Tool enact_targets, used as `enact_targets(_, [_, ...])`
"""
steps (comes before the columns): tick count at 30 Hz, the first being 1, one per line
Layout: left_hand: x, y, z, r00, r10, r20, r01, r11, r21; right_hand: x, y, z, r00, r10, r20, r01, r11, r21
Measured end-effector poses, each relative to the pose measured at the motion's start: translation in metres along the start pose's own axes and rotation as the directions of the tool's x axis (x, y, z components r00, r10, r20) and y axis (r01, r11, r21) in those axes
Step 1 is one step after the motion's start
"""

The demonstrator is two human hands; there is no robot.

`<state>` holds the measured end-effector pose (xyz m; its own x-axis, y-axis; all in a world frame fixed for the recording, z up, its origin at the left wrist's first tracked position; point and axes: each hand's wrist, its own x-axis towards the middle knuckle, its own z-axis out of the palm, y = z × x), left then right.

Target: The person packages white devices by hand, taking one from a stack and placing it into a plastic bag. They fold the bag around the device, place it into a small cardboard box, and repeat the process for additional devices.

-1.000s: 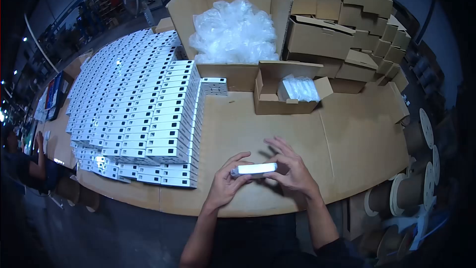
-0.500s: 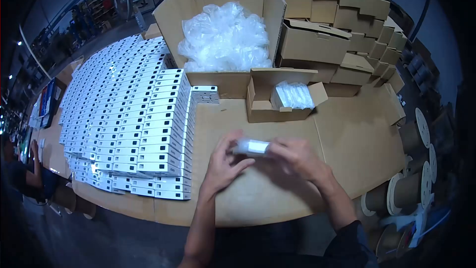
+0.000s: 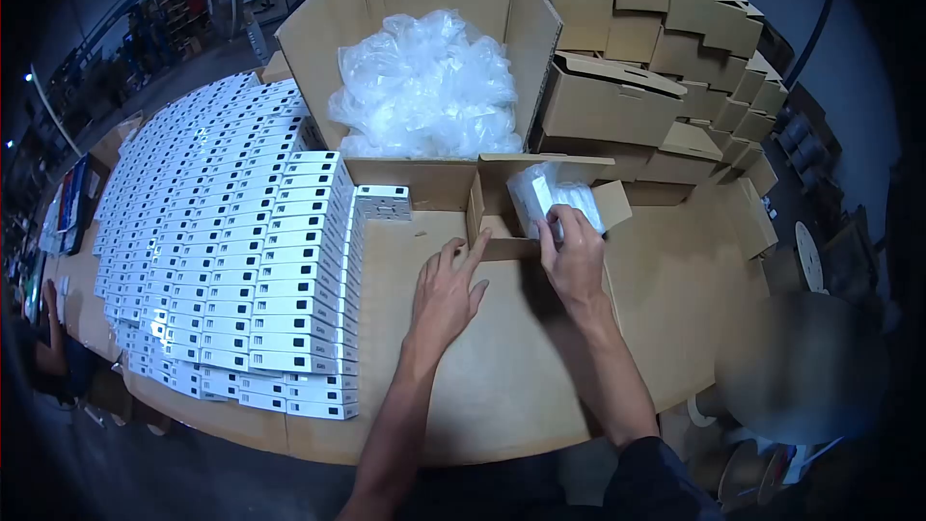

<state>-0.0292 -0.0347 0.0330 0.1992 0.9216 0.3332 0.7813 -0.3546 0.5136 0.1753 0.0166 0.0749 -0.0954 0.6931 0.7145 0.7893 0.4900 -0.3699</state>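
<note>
Glossy clear plastic around packets (image 3: 529, 198), matt cardboard carton (image 3: 511, 249), crinkled shiny plastic bags (image 3: 424, 87), smooth boxes (image 3: 297, 259)

The hands (image 3: 576, 265) are bare, the right sleeve (image 3: 648, 480) dark.

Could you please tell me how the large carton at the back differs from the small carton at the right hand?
The large carton is taller and wider than the small carton. The large carton holds crumpled clear plastic; the small carton holds plastic-wrapped packs. Both are open brown cardboard.
</note>
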Motion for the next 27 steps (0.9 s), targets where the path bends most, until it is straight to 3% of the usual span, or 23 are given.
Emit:
enact_targets(7, [-0.003,0.000,0.008,0.999,-0.020,-0.043,0.019,1.000,-0.015,0.003,0.009,0.020,0.977,0.129,0.169,-0.098,0.979,-0.180])
enact_targets(12, [-0.003,-0.002,0.009,0.999,-0.032,-0.030,0.031,0.999,-0.004,0.009,0.003,0.029,0.947,0.220,0.233,-0.148,0.945,-0.291])
enact_targets(15, [-0.002,-0.003,0.003,1.000,-0.010,-0.009,0.009,0.999,-0.039,0.004,0.008,0.039,0.955,0.198,0.223,-0.106,0.925,-0.365])
enact_targets(19, [-0.004,-0.006,-0.022,0.998,-0.019,0.056,0.029,0.984,-0.175,0.003,0.003,0.026,0.971,0.132,0.201,-0.083,0.968,-0.236])
enact_targets(20, [-0.003,-0.007,-0.032,0.996,-0.069,0.054,0.078,0.978,-0.191,0.001,0.005,0.022,0.954,0.156,0.256,-0.097,0.968,-0.230])
enact_targets(24, [0.013,-0.040,-0.034,0.936,-0.064,-0.346,0.035,0.995,-0.089,0.005,-0.013,0.008,0.994,0.046,0.095,-0.024,0.976,-0.218])
enact_targets(27, [0.034,-0.069,-0.028,0.890,-0.054,-0.452,0.070,0.997,0.020,0.012,-0.045,0.014,0.998,-0.058,0.027,0.055,0.995,0.079])
